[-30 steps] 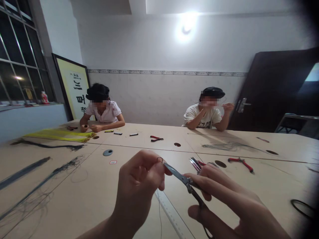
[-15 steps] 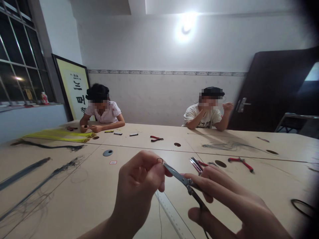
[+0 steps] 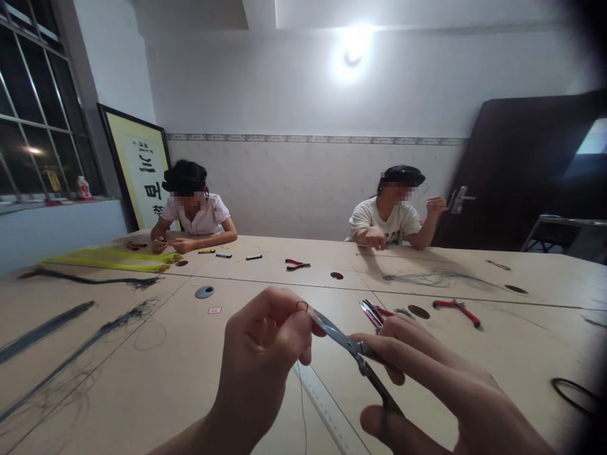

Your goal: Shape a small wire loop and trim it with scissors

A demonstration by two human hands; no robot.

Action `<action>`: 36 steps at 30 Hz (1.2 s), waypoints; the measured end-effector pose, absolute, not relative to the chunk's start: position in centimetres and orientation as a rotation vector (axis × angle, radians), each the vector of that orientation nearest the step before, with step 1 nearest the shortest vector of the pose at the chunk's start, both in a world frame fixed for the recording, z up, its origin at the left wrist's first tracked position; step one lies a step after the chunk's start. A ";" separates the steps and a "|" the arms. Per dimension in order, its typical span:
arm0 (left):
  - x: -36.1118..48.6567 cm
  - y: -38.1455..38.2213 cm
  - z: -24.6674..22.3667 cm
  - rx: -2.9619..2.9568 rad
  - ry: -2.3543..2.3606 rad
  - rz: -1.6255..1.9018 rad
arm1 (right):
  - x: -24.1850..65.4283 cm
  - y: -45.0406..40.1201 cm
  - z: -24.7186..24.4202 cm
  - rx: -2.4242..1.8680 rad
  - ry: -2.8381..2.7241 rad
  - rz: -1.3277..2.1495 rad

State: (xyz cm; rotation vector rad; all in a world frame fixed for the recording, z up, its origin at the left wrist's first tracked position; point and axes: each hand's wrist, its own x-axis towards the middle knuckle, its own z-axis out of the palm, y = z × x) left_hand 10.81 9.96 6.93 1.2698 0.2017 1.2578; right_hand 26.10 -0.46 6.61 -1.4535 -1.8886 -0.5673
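Observation:
My left hand (image 3: pixel 260 359) pinches a tiny dark wire loop (image 3: pixel 301 306) between thumb and forefinger, with a thin thread (image 3: pixel 302 404) hanging below it. Grey scissors (image 3: pixel 353 354) are gripped in my right hand (image 3: pixel 427 385), fingers through the handles. The scissor tips touch the loop at my left fingertips. Both hands hover above the beige table (image 3: pixel 180 354). A clear ruler (image 3: pixel 327 414) lies on the table under them.
Red-handled pliers (image 3: pixel 458 309) and a second tool (image 3: pixel 372 311) lie just beyond my right hand. Dark thread bundles (image 3: pixel 71 354) spread at the left. Two people sit at the far side, with red pliers (image 3: pixel 296 264) and small items between them. A dark ring (image 3: pixel 571 393) lies at the right.
My hands and scissors have barely shifted. The person at the far right has lowered one hand from the face to the table.

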 end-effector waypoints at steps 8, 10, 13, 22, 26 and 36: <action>10.8 9.9 7.0 1.296 0.232 1.263 | 25.8 -0.4 6.3 -1.469 -1.864 -0.536; 10.8 9.9 7.0 1.297 0.234 1.261 | 25.8 -0.4 6.3 -1.478 -1.851 -0.528; 10.8 9.9 6.9 1.290 0.231 1.259 | 25.4 -0.3 6.4 -1.495 -1.764 -0.582; 10.9 10.1 6.8 1.310 0.221 1.243 | 24.5 0.0 6.5 -1.504 -1.685 -0.610; 10.8 10.0 6.8 1.311 0.230 1.238 | 25.5 -0.4 6.3 -1.508 -1.782 -0.578; 10.8 10.1 6.7 1.304 0.215 1.229 | 25.9 -0.7 6.2 -1.479 -1.882 -0.561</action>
